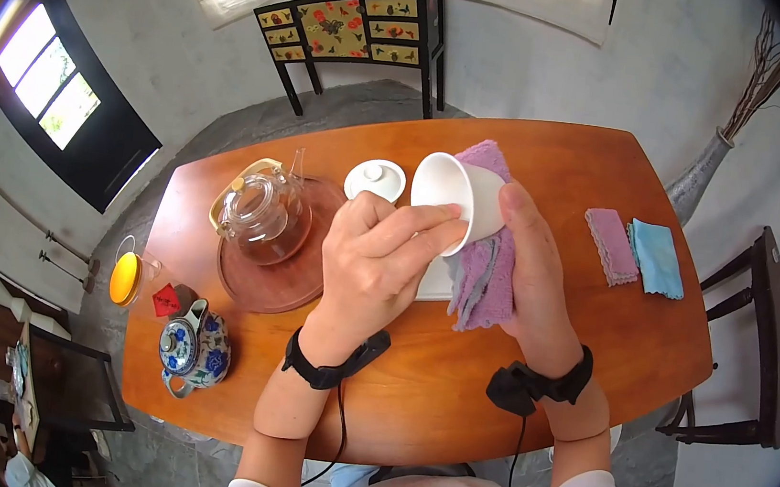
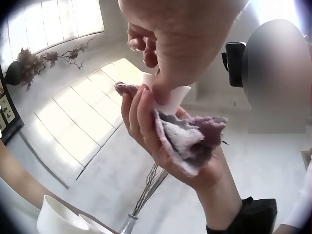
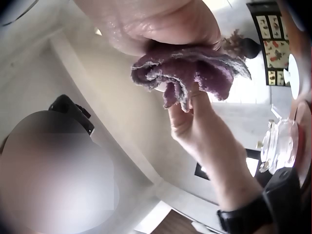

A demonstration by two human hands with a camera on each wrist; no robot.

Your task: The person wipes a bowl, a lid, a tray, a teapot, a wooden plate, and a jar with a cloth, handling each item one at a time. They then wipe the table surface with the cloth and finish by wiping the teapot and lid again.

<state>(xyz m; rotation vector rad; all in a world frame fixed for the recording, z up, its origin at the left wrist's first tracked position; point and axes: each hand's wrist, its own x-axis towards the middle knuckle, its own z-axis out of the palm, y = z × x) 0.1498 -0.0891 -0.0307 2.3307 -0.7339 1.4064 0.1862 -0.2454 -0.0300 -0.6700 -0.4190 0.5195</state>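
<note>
A white cup (image 1: 444,192) is tilted over the table, its mouth toward the left. My left hand (image 1: 374,256) pinches its rim, with fingertips just inside the mouth; the left wrist view shows the thumb against the outer wall of the cup (image 2: 170,101). Around the cup's outside lies a purple and grey cloth (image 1: 491,289), gripped together with the cup by my right hand (image 1: 539,285). Folds of the cloth (image 3: 209,73) hang under the right palm in the right wrist view and hide most of the cup there.
On the wooden table (image 1: 408,419) are a glass teapot (image 1: 263,219) on a round tray (image 1: 259,296), a white lid (image 1: 375,180), a blue-patterned teapot (image 1: 195,346), a yellow-lidded jar (image 1: 125,279), a red packet (image 1: 167,301), and folded purple (image 1: 611,247) and blue (image 1: 657,259) cloths.
</note>
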